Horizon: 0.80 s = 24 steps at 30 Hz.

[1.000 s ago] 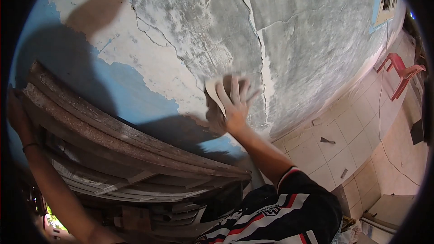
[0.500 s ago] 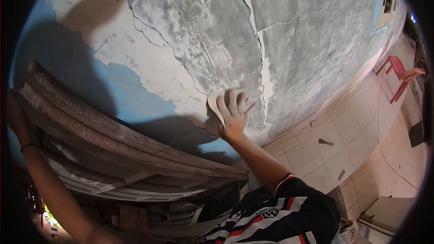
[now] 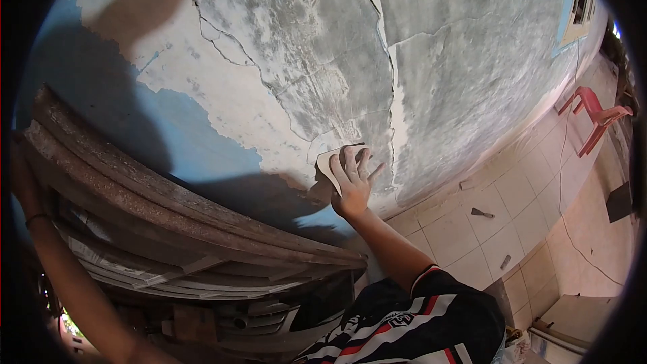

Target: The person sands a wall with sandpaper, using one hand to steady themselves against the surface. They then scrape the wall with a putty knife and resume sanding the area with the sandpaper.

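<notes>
My right hand (image 3: 354, 185) presses a pale sheet of sandpaper (image 3: 327, 164) flat to the wall (image 3: 445, 87), fingers spread over it and thumb side low. The sheet looks whitish, with a dark edge at the top. Around it the wall is patchy: grey plaster, white filler and peeling blue paint. Long cracks run down it, one just to the right of the hand. At the far left, my left hand (image 3: 21, 168) is in shadow beside the end of a wooden frame (image 3: 182, 192); its fingers are too dark to make out.
A scraper (image 3: 482, 214) and a small flat piece (image 3: 505, 262) lie on the tiled floor (image 3: 458, 243). Farther right stands a red plastic chair (image 3: 600, 118), with a thin cable (image 3: 565, 209) trailing near it. The slatted frame juts out below my arms.
My right hand has slid slightly down and right along the wall with the sandpaper. The left arm stays nearly where it was; the view has shifted a little.
</notes>
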### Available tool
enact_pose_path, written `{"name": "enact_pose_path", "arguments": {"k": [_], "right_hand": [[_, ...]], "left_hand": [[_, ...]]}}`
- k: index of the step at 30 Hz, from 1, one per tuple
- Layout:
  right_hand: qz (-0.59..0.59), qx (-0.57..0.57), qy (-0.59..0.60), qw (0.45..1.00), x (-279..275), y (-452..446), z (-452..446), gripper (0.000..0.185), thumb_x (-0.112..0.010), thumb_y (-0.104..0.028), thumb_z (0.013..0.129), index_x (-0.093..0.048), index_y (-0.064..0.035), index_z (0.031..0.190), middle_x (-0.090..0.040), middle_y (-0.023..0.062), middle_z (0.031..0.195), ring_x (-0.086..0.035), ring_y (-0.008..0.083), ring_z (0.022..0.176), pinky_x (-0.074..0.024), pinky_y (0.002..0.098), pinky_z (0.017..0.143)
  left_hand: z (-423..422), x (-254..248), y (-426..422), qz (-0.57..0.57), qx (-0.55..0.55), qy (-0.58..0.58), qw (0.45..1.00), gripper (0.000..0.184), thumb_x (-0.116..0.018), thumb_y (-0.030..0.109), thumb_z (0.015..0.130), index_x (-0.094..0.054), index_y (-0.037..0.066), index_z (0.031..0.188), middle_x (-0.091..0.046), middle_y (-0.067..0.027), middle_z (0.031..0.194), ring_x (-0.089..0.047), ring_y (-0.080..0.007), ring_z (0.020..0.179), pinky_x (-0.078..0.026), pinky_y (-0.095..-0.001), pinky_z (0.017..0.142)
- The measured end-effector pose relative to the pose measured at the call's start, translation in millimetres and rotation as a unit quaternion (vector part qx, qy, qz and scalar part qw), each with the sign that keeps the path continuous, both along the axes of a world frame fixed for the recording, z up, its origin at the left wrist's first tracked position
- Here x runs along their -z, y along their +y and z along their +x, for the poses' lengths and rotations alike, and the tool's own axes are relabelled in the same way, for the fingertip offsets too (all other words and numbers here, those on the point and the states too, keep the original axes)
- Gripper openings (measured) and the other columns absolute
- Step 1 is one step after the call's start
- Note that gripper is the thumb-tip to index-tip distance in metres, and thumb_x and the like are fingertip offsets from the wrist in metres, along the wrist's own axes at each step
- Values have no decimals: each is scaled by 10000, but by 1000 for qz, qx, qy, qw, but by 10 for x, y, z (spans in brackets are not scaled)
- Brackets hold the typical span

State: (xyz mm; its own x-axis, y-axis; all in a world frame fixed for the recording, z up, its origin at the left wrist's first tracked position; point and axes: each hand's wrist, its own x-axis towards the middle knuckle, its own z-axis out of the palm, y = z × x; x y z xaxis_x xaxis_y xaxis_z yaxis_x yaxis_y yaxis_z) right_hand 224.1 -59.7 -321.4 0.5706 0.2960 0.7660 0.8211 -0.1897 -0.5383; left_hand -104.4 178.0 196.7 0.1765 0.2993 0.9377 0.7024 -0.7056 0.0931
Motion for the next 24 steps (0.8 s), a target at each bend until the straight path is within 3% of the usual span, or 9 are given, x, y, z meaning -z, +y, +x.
{"name": "enact_pose_path", "arguments": {"k": [2,5,8,9,11,15,18,21,24], "right_hand": [[11,5,-14,1000,-11,23,-11,447,-495,-173,765,-526,-64,1197,-415,164,1335,-246,463,1285,74,681,957],[46,-12,-18,999,-662,46,145,462,-479,-153,775,-484,-24,1219,-447,157,1307,-280,440,1278,52,678,962],[81,-35,-31,996,-689,110,222,483,-548,-270,763,-520,-86,1209,-474,93,1298,-385,352,1231,-2,661,988],[37,-78,-29,996,-613,36,197,484,-550,-284,767,-517,-81,1205,-482,106,1281,-421,329,1195,-67,659,986],[-45,-88,-46,994,-7,25,41,505,-561,-306,759,-511,-82,1209,-479,104,1282,-433,315,1181,-94,661,978],[-146,-101,-29,984,-99,3,39,491,-550,-326,773,-515,-92,1203,-488,84,1270,-439,284,1181,-127,664,969],[43,-28,-90,995,-627,162,205,448,-525,-301,797,-524,-105,1200,-494,75,1267,-440,271,1188,-141,678,952],[69,-20,-115,991,-816,173,267,429,-501,-284,815,-528,-108,1204,-491,83,1277,-441,276,1194,-133,690,943],[2,-49,-78,996,-119,69,90,451,-537,-191,745,-528,-60,1176,-507,146,1236,-436,373,1180,-73,692,967]], "left_hand": [[27,-3,-13,-1,1,2,1000,361,-377,329,934,-576,29,951,-595,-47,907,-547,-115,798,-445,-287,733],[42,9,3,-4,2,1,1000,361,-376,327,936,-574,25,950,-594,-47,907,-547,-113,796,-447,-288,728],[54,0,-16,-3,2,6,1000,361,-374,324,938,-571,21,950,-593,-47,907,-546,-112,795,-448,-289,724],[50,-27,-17,-4,7,6,1000,362,-374,323,939,-571,20,950,-593,-47,907,-546,-112,794,-449,-289,722],[33,-26,-32,-8,22,11,1000,362,-372,322,940,-569,18,950,-592,-47,907,-546,-111,793,-450,-290,719],[26,-15,-44,3,-3,5,1000,348,-389,303,926,-571,7,916,-593,-75,879,-545,-138,763,-445,-307,694],[65,-5,-30,7,-13,10,1000,338,-402,290,915,-573,-1,891,-594,-95,857,-544,-158,742,-441,-320,676],[121,38,-18,12,-18,15,1000,329,-415,276,904,-574,-9,866,-594,-116,836,-543,-178,720,-438,-332,657],[110,-1,6,24,-27,13,999,321,-428,263,893,-575,-17,841,-595,-136,815,-542,-198,698,-434,-345,639]]}}
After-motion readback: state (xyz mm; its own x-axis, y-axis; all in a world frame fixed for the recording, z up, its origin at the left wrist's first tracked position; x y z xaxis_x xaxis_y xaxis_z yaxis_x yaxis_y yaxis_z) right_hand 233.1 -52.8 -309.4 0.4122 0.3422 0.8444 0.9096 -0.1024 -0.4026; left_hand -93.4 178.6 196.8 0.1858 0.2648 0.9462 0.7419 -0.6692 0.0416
